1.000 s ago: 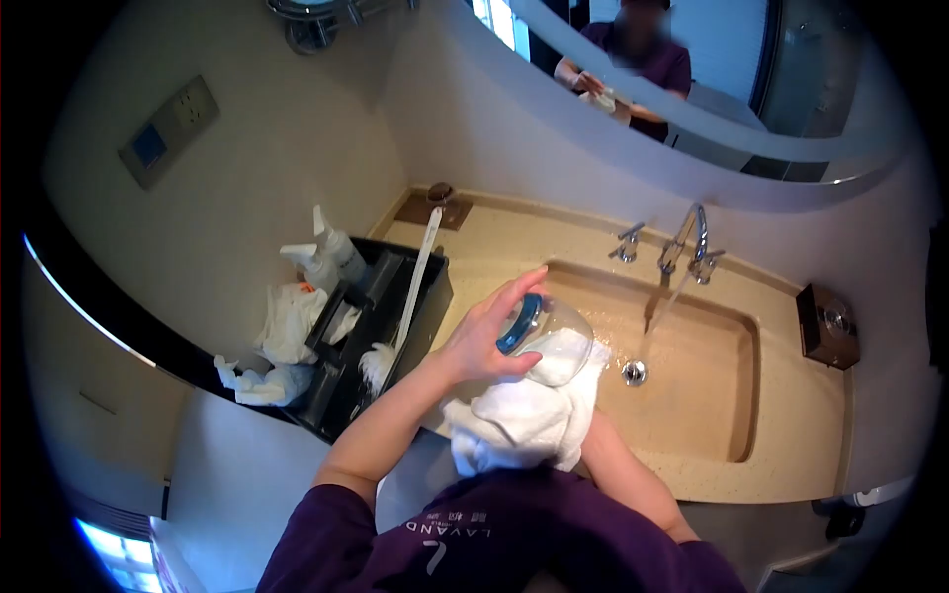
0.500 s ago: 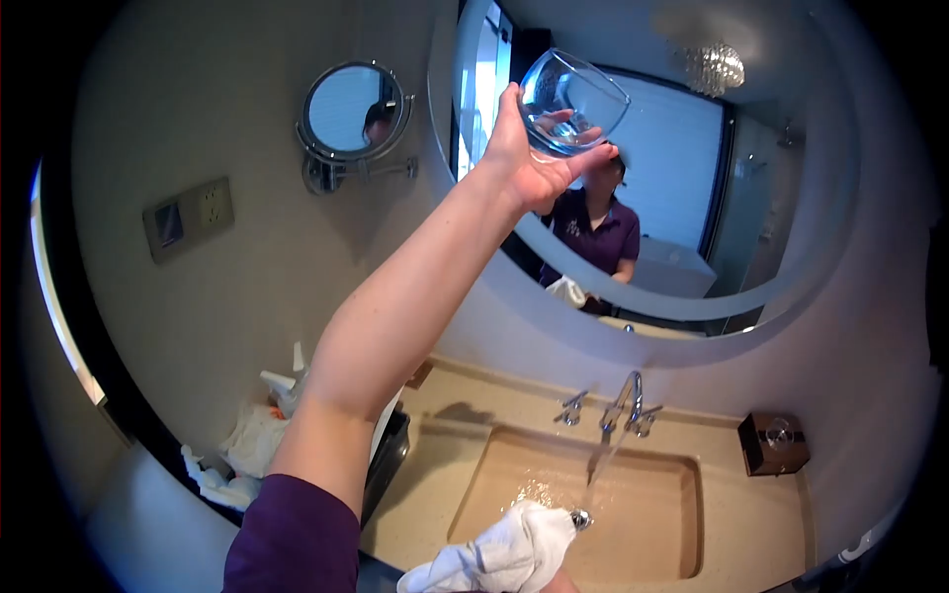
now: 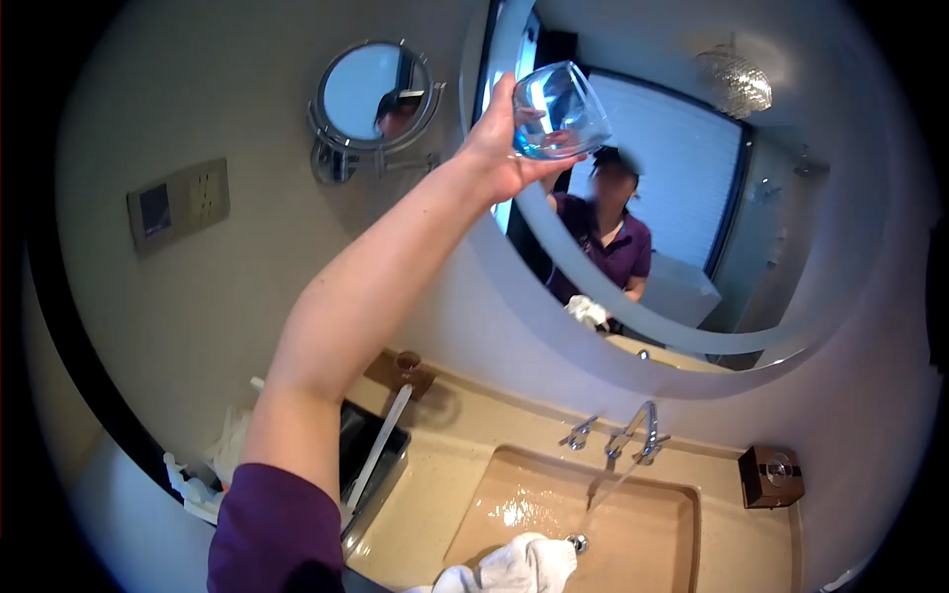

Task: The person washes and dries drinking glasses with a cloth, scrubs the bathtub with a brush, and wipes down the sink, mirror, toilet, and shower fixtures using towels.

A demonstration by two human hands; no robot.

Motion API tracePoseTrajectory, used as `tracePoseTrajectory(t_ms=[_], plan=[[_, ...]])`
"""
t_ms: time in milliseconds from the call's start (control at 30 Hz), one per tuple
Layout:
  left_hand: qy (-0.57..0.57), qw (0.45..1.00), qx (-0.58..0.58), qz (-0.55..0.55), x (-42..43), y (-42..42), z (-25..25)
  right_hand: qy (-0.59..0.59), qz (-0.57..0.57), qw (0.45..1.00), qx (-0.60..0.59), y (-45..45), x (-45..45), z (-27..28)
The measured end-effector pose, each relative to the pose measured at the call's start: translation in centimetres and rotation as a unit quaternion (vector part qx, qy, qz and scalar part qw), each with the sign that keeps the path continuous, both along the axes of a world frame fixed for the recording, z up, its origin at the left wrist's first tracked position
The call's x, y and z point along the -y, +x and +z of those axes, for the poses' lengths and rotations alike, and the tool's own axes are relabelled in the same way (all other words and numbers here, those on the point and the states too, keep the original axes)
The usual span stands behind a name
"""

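My left hand is raised in front of the large mirror, its fingers wrapped round a clear drinking glass. The glass is tilted, and blue light shows in its base. Low in the view, a white cloth is held over the near side of the sink. My right hand is hidden behind this cloth; its reflection shows the cloth bunched at waist height.
Water runs from the chrome tap into the beige sink. A brown box stands on the right of the counter. A black tray lies to the left. A round mirror juts from the wall.
The view has shifted a little to the left. The glass has turned in my left hand, its rim now facing more to the right. The cloth sits slightly lower in the view.
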State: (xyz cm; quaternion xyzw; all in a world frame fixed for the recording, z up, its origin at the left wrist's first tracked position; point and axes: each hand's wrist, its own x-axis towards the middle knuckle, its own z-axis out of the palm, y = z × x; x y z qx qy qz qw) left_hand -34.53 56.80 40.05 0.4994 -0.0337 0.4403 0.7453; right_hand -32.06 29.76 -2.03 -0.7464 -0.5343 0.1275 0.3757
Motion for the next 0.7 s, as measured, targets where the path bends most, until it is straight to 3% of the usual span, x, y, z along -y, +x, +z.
tracePoseTrajectory(t_ms=[67, 133, 200, 267, 333, 433, 533, 633, 700], plan=[[0.028, 0.987, -0.091, 0.129, -4.2, -1.7, -3.6, -0.019, -0.005, 0.999, 0.029, -0.1, 0.1, -0.6], [0.084, 0.938, -0.213, 0.26, -10.1, -3.7, -8.0, -0.043, -0.012, 0.997, 0.058, -0.1, 0.3, -1.1], [0.144, 0.846, -0.338, 0.386, -15.6, -5.9, -12.6, -0.071, -0.019, 0.994, 0.085, 0.0, 0.4, -1.7], [0.237, 0.703, -0.462, 0.486, -21.9, -8.1, -18.0, -0.101, -0.027, 0.989, 0.104, 0.1, 0.2, -2.1], [0.26, 0.622, -0.595, 0.438, -24.4, -9.9, -21.9, -0.129, -0.035, 0.984, 0.118, 0.2, -0.3, -2.6], [0.277, 0.484, -0.703, 0.441, -27.9, -10.9, -29.1, -0.167, -0.045, 0.976, 0.132, 0.2, -1.3, -3.2], [0.236, 0.458, -0.754, 0.408, -29.4, -10.4, -34.7, -0.199, -0.055, 0.968, 0.144, 0.4, -2.5, -3.5], [0.303, 0.437, -0.732, 0.426, -32.3, -9.9, -41.5, -0.226, -0.066, 0.96, 0.151, 0.5, -3.4, -3.9], [0.3, 0.467, -0.72, 0.416, -31.7, -9.6, -43.2, -0.245, -0.072, 0.954, 0.156, 0.6, -3.8, -4.1]])
